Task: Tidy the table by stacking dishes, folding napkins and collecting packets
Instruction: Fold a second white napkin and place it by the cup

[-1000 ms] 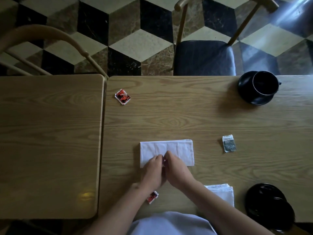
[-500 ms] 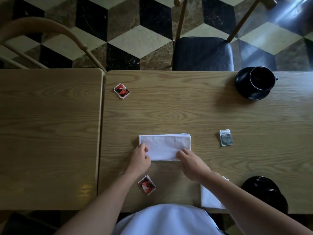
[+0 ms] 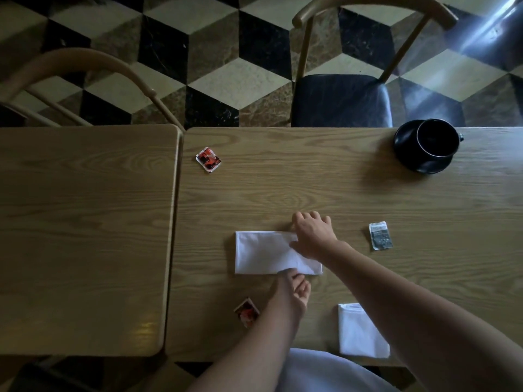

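Since half a second ago both hands have shifted along the folded napkin (image 3: 266, 253): the right hand (image 3: 312, 234) has moved from the napkin's near edge up to its far right corner, and the left hand (image 3: 294, 292) has come in from the left end to the middle of the near edge. That right hand lies palm down over the corner with fingers loosely curled onto the table (image 3: 311, 188) just beyond; whether it pinches the cloth I cannot tell. The left hand's fingertips touch the napkin's near edge, the hand half closed, holding nothing that shows.

This napkin lies flat as a long white rectangle in the middle of the table, nearer the front edge. A second folded napkin (image 3: 360, 332) sits at the front edge, right of the left forearm and partly under the right one. One red packet (image 3: 246, 312) lies near the front edge just left of the left wrist; another red packet (image 3: 208, 159) lies toward the far left corner. A grey packet (image 3: 380, 235) lies to the right of the right hand, apart from it.

At the far right edge a black cup (image 3: 437, 138) stands on a black saucer (image 3: 410, 157); its inside is too dark to read.
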`<act>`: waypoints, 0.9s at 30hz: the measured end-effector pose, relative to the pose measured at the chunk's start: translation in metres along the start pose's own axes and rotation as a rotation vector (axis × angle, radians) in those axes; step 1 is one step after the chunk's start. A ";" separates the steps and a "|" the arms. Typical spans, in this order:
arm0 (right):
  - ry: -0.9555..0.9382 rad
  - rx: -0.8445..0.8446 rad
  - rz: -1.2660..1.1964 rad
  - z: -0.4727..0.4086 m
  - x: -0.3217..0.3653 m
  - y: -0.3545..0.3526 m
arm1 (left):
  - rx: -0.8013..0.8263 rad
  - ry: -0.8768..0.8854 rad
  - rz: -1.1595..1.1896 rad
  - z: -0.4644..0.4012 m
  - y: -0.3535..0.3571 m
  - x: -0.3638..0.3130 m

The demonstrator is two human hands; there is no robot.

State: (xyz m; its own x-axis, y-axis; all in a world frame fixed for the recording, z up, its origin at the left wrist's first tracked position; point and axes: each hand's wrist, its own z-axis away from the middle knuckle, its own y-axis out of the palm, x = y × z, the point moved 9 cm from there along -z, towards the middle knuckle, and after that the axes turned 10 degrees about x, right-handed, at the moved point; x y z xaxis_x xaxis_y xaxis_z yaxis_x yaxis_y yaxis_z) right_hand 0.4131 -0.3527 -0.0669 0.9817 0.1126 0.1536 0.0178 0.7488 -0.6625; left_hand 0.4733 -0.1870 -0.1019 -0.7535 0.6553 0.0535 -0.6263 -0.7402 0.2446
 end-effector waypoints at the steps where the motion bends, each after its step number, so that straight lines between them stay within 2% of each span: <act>1: -0.008 0.011 0.054 0.000 0.004 -0.003 | 0.011 0.005 0.018 0.000 0.004 0.001; 3: -0.064 -0.018 0.151 0.004 0.015 -0.013 | 0.007 0.049 0.068 0.003 0.006 -0.001; 5: -0.174 -0.082 0.124 0.012 0.029 -0.025 | 0.030 0.091 0.133 0.007 0.011 -0.003; 8: -0.355 -0.193 -0.021 0.039 0.047 -0.043 | 0.094 0.150 0.213 0.006 0.022 -0.015; 11: -0.433 -0.314 -0.247 0.063 0.041 -0.050 | 0.272 0.306 0.141 0.014 0.032 -0.057; 13: -0.365 -0.376 -0.523 0.071 0.023 -0.045 | 0.303 0.299 0.163 0.018 0.027 -0.078; 15: -0.225 -0.403 -0.935 0.073 0.004 -0.023 | 0.284 0.297 0.122 0.020 0.020 -0.095; 17: -0.064 -0.324 -1.364 0.069 -0.002 0.019 | 0.307 0.306 -0.099 0.025 0.018 -0.105; 19: 0.087 -0.182 -1.625 0.067 0.002 0.069 | 0.287 0.315 -0.362 0.025 0.009 -0.103; 21: 0.196 -0.019 -1.725 0.069 0.008 0.111 | 0.195 0.338 -0.592 0.018 -0.012 -0.097; 23: 0.292 0.093 -1.711 0.075 0.008 0.143 | 0.107 0.333 -0.728 0.010 -0.035 -0.088; 27: 0.385 0.133 -1.608 0.085 -0.005 0.167 | 0.055 0.301 -0.803 0.000 -0.062 -0.072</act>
State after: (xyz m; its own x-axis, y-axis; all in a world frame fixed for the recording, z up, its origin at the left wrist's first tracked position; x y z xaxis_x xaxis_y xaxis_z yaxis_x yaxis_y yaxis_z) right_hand 0.3950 -0.1722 -0.1160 -0.0360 -0.9234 0.3822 0.9986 -0.0184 0.0497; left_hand 0.5660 -0.1884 -0.1209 -0.1116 0.9039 -0.4128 -0.9878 -0.0556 0.1454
